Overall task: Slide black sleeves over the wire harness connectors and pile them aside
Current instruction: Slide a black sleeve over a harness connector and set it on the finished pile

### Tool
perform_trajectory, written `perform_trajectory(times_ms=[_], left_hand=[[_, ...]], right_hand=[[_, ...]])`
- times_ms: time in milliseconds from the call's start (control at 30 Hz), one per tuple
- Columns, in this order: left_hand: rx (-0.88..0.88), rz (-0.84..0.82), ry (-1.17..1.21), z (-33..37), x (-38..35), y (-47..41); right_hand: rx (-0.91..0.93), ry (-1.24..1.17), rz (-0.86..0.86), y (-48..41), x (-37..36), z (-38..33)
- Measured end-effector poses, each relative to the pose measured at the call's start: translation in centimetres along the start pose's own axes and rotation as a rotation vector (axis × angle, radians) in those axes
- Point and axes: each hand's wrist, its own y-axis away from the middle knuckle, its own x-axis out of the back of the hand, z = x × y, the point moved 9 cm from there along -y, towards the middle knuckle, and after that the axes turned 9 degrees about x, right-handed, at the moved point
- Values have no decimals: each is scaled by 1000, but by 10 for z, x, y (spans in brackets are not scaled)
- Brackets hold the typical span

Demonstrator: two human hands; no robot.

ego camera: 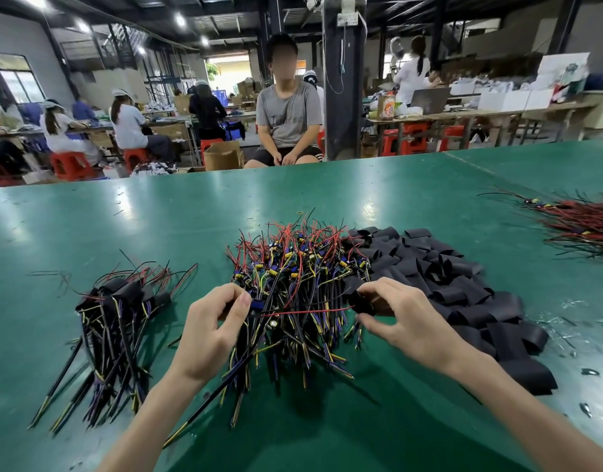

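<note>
Two hands: left hand (214, 330) pinches harness (257, 306), right hand (404, 320) apparently a sleeve (361, 303).

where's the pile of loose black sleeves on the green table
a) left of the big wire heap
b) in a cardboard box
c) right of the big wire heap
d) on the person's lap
c: the flat black sleeve pieces lie spread on the green table, touching the right side of the central heap of coloured wire harnesses.

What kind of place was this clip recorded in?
Probably a factory assembly floor: a long green worktable heaped with wire harnesses and black sleeves, and workers on red stools at benches behind.
</note>
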Motion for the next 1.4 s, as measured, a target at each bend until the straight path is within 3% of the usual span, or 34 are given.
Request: perform_trajectory(times_ms=[233, 400, 633, 733, 1000, 1400], left_hand=[[-11, -43, 38, 3, -3, 1], [6, -57, 6, -1, -5, 1], [16, -63, -75, 3, -15, 3], [-1, -95, -85, 11, -27, 10], [-56, -100, -99, 33, -55, 27], [-50, -123, -97, 35, -52, 26]], right_hand=[[-70, -92, 89, 0, 7, 8], [-21, -110, 95, -1, 10, 3], [288, 355, 84, 0, 9, -30], [354, 426, 80, 1, 1, -42], [414, 377, 55, 4, -24, -70], [255, -8, 37, 4, -23, -56]])
